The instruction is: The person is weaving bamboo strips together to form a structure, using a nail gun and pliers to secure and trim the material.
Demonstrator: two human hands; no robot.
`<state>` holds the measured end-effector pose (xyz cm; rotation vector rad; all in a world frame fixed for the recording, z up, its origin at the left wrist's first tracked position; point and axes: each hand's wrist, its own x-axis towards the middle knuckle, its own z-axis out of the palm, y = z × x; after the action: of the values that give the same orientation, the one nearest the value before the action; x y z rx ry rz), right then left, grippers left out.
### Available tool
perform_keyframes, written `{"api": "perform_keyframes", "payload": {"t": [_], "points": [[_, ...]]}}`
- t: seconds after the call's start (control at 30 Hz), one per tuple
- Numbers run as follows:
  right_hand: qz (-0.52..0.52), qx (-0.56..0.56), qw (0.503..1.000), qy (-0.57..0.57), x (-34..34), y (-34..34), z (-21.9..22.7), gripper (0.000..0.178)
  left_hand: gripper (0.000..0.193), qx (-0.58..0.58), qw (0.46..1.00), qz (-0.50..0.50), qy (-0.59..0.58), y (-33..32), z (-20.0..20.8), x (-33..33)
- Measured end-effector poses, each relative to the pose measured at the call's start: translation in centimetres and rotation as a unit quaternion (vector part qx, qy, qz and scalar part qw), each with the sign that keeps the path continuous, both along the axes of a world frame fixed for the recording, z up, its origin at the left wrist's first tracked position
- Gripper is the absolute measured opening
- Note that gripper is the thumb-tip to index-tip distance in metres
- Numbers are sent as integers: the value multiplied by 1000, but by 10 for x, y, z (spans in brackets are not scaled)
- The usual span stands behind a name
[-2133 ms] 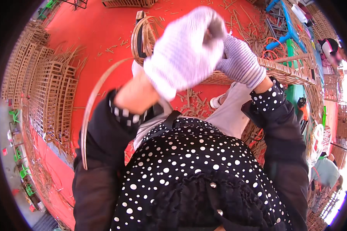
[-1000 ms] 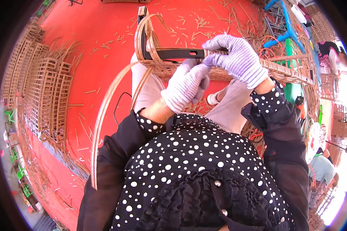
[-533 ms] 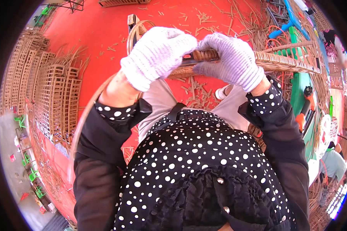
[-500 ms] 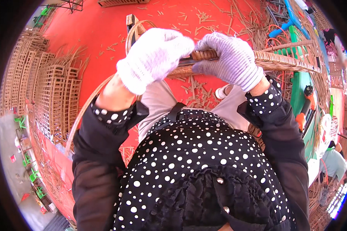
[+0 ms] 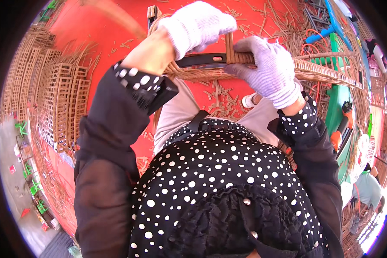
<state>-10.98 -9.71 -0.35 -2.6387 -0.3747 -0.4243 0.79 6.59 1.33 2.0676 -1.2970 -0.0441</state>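
Observation:
White knit gloves cover both of my hands. My left hand (image 5: 198, 29) is raised above a frame, its fingers closed on a flat brown wicker strip (image 5: 229, 48) that stands up from the frame's bar. The bare dark metal bar (image 5: 198, 59), with a small slot in it, shows to the left of the strip. My right hand (image 5: 268, 69) grips the bar where the strip is wound round it, thumb on the near side. From there the woven wicker side (image 5: 327, 74) of the frame runs off to the right.
Stacked woven wicker panels (image 5: 62, 103) stand at the left. Cut strip scraps (image 5: 221, 101) litter the red floor (image 5: 109, 32). At the right are an orange-and-black tool (image 5: 342, 129), a green board (image 5: 333, 105) and a blue frame (image 5: 320, 34). Another person (image 5: 367, 189) is at the far right.
My left hand has risen and shifted right, drawing the strip upright above the bar. A blurred tan length now sweeps across the upper left. My right hand and the frame have shifted slightly right.

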Motion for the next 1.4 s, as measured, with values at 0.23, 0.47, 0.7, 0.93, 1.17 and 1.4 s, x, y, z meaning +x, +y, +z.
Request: {"api": "perform_keyframes", "payload": {"t": [0.23, 0.47, 0.7, 0.93, 1.17, 1.4], "points": [[41, 11, 999, -30, 2, -7, -7, 31, 23, 214, 922, 185, 264, -24, 9, -11], [35, 68, 997, 23, 7, -6, -1, 30, 31, 196, 957, 198, 79, -22, -1, -10], [36, 44, 995, 88, 12, -12, 3, 31, 33, -57, 942, 162, 289, 24, -26, -121], [51, 59, 991, 109, 12, -13, 4, 30, 53, -249, 778, 137, 560, 6, -33, -123], [51, 52, 993, 96, 15, -13, 4, 31, 21, -180, 777, 162, 581, -6, -42, -116], [75, 3, 997, -2, 7, -14, -1, 28, 25, -149, 740, 229, 614, -2, 6, -136]]}}
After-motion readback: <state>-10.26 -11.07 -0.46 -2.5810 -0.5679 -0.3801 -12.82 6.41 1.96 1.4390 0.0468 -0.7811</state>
